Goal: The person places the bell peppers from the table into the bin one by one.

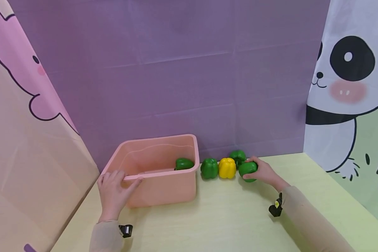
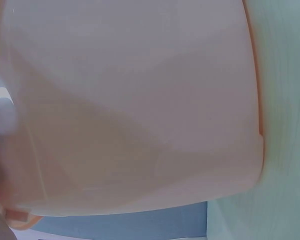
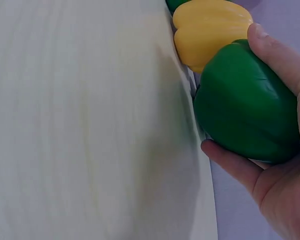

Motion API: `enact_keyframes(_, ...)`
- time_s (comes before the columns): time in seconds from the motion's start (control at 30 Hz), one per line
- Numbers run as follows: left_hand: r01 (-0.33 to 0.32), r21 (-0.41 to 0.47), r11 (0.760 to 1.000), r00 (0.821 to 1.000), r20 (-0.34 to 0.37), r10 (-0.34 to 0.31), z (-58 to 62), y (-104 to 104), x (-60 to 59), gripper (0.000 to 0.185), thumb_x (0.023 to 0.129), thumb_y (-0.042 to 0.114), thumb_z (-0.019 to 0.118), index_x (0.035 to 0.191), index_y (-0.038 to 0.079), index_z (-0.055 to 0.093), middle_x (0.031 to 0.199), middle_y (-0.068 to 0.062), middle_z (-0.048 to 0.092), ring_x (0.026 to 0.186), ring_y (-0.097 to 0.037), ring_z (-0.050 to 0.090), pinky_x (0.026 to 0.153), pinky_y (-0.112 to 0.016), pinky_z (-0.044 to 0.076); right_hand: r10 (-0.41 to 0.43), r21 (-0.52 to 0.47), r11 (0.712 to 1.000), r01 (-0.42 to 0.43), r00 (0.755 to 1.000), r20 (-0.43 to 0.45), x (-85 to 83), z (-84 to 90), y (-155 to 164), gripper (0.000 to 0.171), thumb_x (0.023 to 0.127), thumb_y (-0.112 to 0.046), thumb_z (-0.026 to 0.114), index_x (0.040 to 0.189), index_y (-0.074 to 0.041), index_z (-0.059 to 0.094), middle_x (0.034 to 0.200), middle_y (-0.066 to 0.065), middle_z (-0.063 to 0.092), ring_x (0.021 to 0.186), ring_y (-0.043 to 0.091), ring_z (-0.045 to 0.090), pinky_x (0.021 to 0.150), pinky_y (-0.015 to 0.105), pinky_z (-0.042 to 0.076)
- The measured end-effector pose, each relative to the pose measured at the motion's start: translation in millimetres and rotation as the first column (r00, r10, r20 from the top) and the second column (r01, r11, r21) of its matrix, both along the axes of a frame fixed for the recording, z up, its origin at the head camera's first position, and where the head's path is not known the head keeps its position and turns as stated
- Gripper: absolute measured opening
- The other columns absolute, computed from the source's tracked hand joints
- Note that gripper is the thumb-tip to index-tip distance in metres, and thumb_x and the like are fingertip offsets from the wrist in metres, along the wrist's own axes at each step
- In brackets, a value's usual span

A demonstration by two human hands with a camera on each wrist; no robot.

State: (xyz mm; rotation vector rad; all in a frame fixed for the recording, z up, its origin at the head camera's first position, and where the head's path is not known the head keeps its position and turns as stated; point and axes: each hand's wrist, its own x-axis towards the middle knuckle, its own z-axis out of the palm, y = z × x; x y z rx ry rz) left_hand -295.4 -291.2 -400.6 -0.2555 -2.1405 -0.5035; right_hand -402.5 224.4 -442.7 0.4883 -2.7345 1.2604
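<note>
My right hand (image 1: 265, 172) grips a green bell pepper (image 1: 247, 168) at the right end of a group of peppers. In the right wrist view, fingers and thumb reach round that green pepper (image 3: 247, 102), with a yellow bell pepper (image 3: 210, 32) just beyond it. My left hand (image 1: 112, 194) holds the front-left rim of a pink plastic bin (image 1: 163, 189), fingers over the edge. Inside the bin, at its right end, lies another green bell pepper (image 1: 184, 163). The bin's wall (image 2: 140, 110) fills most of the left wrist view.
Right of the bin, a green pepper (image 1: 209, 168) and the yellow pepper (image 1: 227, 168) stand side by side. One more green pepper (image 1: 237, 156) sits behind, against the purple backdrop (image 1: 176, 87). Everything rests on a pale wooden table (image 1: 208, 224) between printed side curtains.
</note>
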Motion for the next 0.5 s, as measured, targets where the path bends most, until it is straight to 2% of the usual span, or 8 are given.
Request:
enact_keyframes(0.17,-0.007,-0.004,1.0,1.0,0.004,0.007,-1.4,-0.3,0.6,0.046,0.068,0.044,0.08,0.072,0.014,0.046,0.074,-0.002,0.051,0.075,-0.027,0.04,0.095,-0.056,0.022,-0.001,-0.013,1.0,0.001,1.0,0.001,-2.6,-6.0,0.6,0.07,0.072,-0.031,0.086,0.126,-0.003,0.051,0.127,0.023,0.051,0.096,0.033,0.056,0.079,0.043,0.048)
enact_keyframes(0.33,-0.005,-0.011,1.0,1.0,-0.009,0.005,-1.5,-0.2,0.9,0.046,0.068,0.043,0.081,0.072,0.013,0.046,0.074,-0.003,0.051,0.075,-0.027,0.04,0.096,-0.057,0.021,0.018,0.018,1.0,-0.018,1.0,-0.021,-5.0,-9.7,1.6,0.07,0.072,-0.03,0.086,0.13,-0.006,0.055,0.131,0.024,0.051,0.098,0.034,0.056,0.08,0.046,0.047)
enact_keyframes(0.5,-0.005,-0.018,1.0,1.0,-0.02,0.004,0.1,0.6,0.5,0.048,0.067,0.041,0.082,0.071,0.013,0.043,0.071,-0.002,0.047,0.074,-0.027,0.039,0.096,-0.058,0.021,0.015,0.034,0.999,-0.014,1.0,-0.006,-4.9,-11.0,2.2,0.072,0.072,-0.033,0.085,0.133,-0.007,0.056,0.129,0.025,0.053,0.096,0.031,0.056,0.077,0.041,0.046)
